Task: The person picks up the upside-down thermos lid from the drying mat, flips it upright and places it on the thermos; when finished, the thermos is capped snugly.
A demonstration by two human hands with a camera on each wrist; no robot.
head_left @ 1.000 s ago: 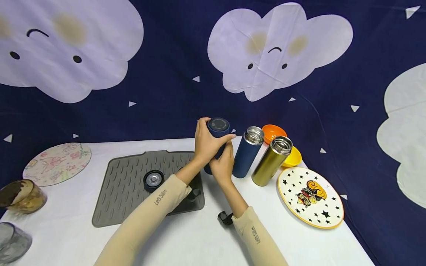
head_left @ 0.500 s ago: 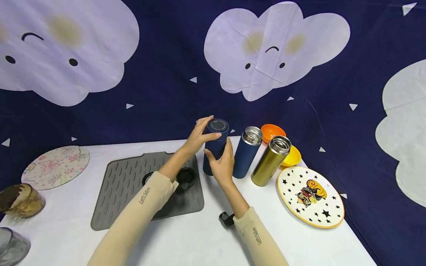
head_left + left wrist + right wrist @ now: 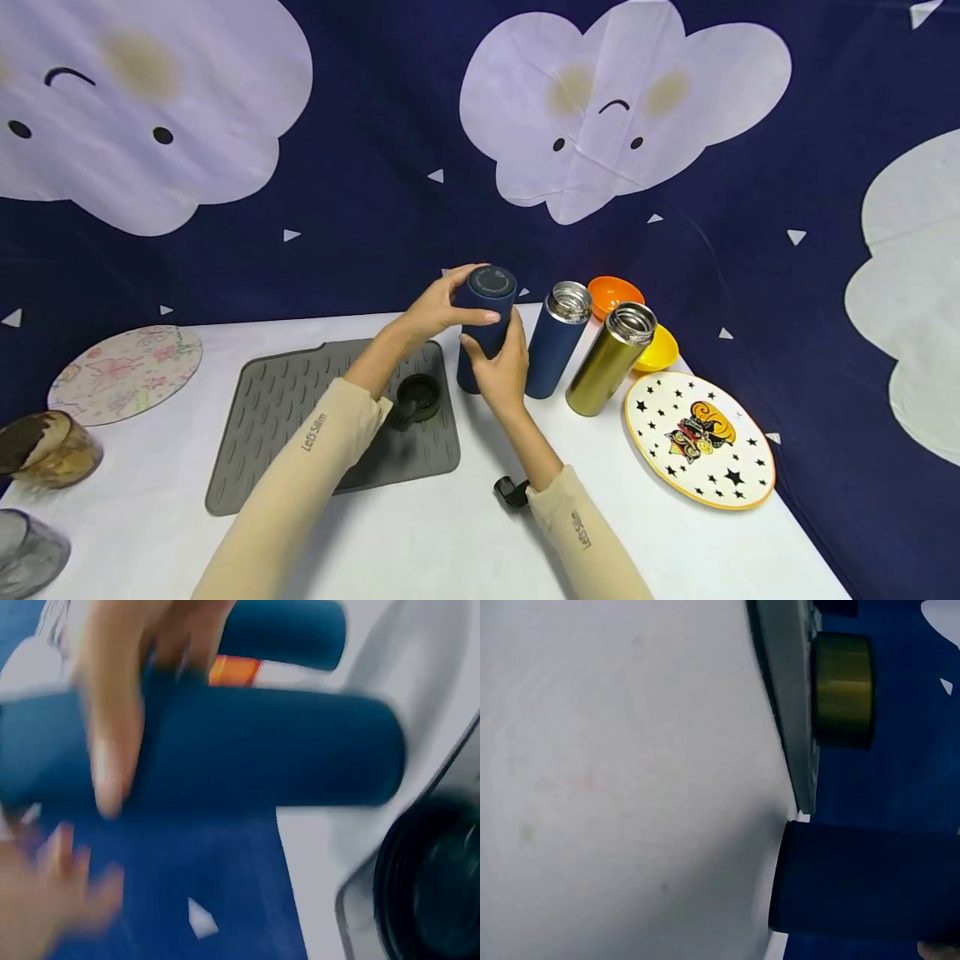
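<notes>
On the mat (image 3: 273, 425), at the blue bottle's 8 o'clock, sits a lid (image 3: 418, 397); only the right wrist view shows a gold-sided lid. The left hand (image 3: 439, 307) grips the upright blue bottle (image 3: 487, 335) above the right hand (image 3: 504, 367); only the head view shows its round top, print illegible. Gold bottle (image 3: 603, 371): 3 o'clock. Both sleeves (image 3: 322, 433) read "Let's Slim".

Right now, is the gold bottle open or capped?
Open: in the head view, the gold bottle shows its bare steel mouth, with no lid over it.
</notes>
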